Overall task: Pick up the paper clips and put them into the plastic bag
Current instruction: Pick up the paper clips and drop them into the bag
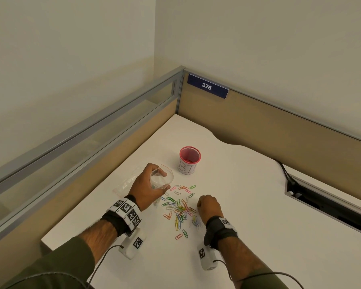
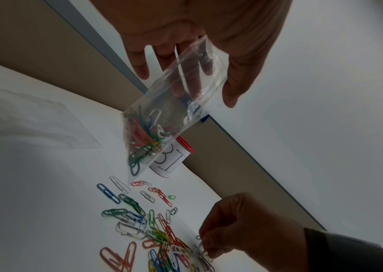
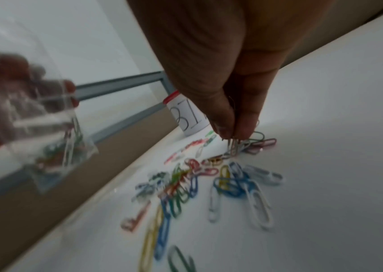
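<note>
Several coloured paper clips (image 1: 180, 209) lie scattered on the white desk (image 1: 248, 205) between my hands. My left hand (image 1: 149, 185) holds a small clear plastic bag (image 2: 169, 117) above the desk, its mouth held wide by fingers and thumb; several clips sit in its lower corner (image 2: 142, 145). My right hand (image 1: 208, 205) is down at the right side of the pile, its fingertips (image 3: 226, 127) pinching a few paper clips (image 3: 233, 145) just above the desk. The bag (image 3: 46, 136) appears blurred in the right wrist view.
A small red-rimmed cup (image 1: 189, 160) with a white paper label stands just beyond the pile. Another flat clear bag (image 1: 126, 182) lies left of my left hand. Partition walls close the desk at left and back; a cable slot (image 1: 321, 202) opens at right.
</note>
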`<action>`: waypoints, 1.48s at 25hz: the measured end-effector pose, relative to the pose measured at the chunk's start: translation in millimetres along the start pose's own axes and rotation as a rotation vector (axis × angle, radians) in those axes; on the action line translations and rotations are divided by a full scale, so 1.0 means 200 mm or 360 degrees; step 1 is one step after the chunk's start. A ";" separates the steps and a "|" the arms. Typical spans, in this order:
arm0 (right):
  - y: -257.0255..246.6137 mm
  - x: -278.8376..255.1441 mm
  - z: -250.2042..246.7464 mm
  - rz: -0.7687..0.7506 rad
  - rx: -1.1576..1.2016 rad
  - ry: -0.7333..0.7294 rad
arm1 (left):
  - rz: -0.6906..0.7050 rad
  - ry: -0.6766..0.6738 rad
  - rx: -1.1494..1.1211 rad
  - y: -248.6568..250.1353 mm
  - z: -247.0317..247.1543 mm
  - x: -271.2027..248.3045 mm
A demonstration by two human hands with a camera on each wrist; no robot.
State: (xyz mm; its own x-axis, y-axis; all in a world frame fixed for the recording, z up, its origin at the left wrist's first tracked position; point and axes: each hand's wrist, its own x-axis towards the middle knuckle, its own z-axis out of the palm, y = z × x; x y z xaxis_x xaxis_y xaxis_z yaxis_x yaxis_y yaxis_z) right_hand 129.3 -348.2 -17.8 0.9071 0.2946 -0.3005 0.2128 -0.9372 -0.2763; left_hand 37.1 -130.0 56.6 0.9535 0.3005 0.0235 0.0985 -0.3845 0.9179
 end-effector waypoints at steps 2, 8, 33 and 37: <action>0.02 -0.02 -0.07 0.0100 0.0259 0.0054 | -0.0006 -0.0021 0.0002 0.01 0.01 0.01; -0.12 -0.16 -0.49 -0.0020 0.1053 0.0383 | -0.0010 -0.0072 0.0008 0.00 0.08 0.03; -0.11 0.14 -0.20 -0.0208 -0.0246 -0.0322 | 0.0043 0.0009 0.0015 -0.01 -0.10 -0.02; -0.14 0.18 -0.09 -0.0353 -0.0343 -0.0432 | 0.0032 0.0053 0.0018 -0.05 -0.15 0.00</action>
State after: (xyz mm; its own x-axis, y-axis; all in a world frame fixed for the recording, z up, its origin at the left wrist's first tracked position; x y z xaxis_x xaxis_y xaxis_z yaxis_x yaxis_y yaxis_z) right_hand 163.1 -314.5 -4.2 0.7080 0.5056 -0.4930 0.4900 -0.8544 -0.1726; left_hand 26.9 -100.4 58.1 0.9453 0.3214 0.0555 0.0827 -0.4008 0.9124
